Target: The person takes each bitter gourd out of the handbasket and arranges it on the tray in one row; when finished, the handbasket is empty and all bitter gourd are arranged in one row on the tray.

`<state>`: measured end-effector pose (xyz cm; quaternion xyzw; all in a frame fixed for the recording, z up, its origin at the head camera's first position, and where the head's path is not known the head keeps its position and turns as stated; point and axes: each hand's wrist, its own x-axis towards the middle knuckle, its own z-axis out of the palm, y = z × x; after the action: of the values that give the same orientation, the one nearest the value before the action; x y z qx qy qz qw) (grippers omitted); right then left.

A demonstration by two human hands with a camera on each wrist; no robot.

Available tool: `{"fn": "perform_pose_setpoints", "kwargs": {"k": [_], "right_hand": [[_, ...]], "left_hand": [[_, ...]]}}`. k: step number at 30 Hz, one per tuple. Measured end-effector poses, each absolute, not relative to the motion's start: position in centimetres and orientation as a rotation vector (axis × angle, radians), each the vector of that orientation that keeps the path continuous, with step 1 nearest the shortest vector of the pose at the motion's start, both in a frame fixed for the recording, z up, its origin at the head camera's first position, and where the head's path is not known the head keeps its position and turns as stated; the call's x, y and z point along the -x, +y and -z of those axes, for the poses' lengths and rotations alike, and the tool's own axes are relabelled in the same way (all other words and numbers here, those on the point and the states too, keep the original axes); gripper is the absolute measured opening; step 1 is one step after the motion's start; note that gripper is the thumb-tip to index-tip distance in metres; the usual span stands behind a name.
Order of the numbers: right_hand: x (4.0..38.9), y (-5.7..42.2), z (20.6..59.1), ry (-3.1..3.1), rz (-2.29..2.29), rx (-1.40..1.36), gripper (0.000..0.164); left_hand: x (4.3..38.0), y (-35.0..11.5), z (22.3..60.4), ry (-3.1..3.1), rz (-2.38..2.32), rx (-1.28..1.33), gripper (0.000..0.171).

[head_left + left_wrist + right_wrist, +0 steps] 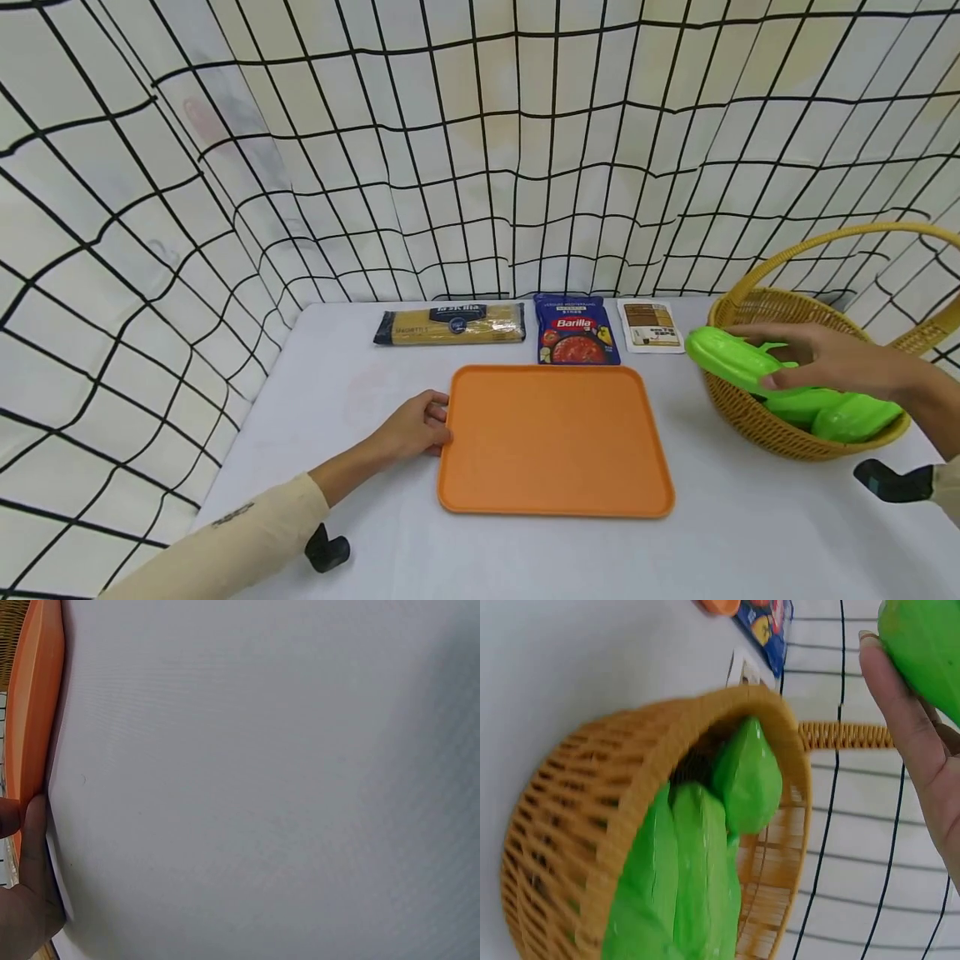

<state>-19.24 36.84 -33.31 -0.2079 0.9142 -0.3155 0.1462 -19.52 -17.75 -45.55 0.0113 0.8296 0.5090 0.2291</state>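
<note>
On the left side of an orange tray (pixel 555 442), my left hand (pixel 412 425) pinches the rim. In the left wrist view, the thumb and a finger (pixel 34 832) meet at the edge of the tray (pixel 36 712). My right hand (pixel 847 358) grips a long, glossy, bright-green vegetable-shaped piece (pixel 738 360) above the wicker basket (pixel 780 442). Below it, several similar green pieces (pixel 858 417) lie inside the basket. The right wrist view shows the held piece (pixel 930 652) raised clear of the basket's rim (pixel 682 727).
Behind the tray lie a pack of spaghetti (pixel 457 325), a blue Barilla sauce pouch (pixel 576 329) and a small white-and-brown packet (pixel 649 325). The basket's tall handle (pixel 840 237) arches over it. Black netting (pixel 517 175) over white cloth surrounds the white table (pixel 360 542).
</note>
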Motion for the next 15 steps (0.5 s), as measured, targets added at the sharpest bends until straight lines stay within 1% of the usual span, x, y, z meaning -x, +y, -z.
{"fn": "perform_pose_setpoints", "kwargs": {"k": [4, 8, 11, 15], "right_hand": [[19.1, 35.5, 33.0, 2.605, 0.873, 0.580, 0.062], [19.3, 34.3, 32.9, 2.580, 0.872, 0.624, 0.058], [19.3, 33.5, 33.1, 2.545, 0.894, 0.628, 0.063], [19.1, 32.4, 33.7, 2.466, 0.952, 0.592, 0.078]], "left_hand": [[19.7, -17.8, 45.5, 2.280, -1.388, -0.036, 0.062], [20.2, -17.9, 45.4, 2.280, -1.375, -0.052, 0.062], [20.2, -17.9, 45.4, 2.281, -1.369, -0.059, 0.062], [19.9, -17.9, 45.6, 2.290, -1.350, -0.050, 0.061]]}}
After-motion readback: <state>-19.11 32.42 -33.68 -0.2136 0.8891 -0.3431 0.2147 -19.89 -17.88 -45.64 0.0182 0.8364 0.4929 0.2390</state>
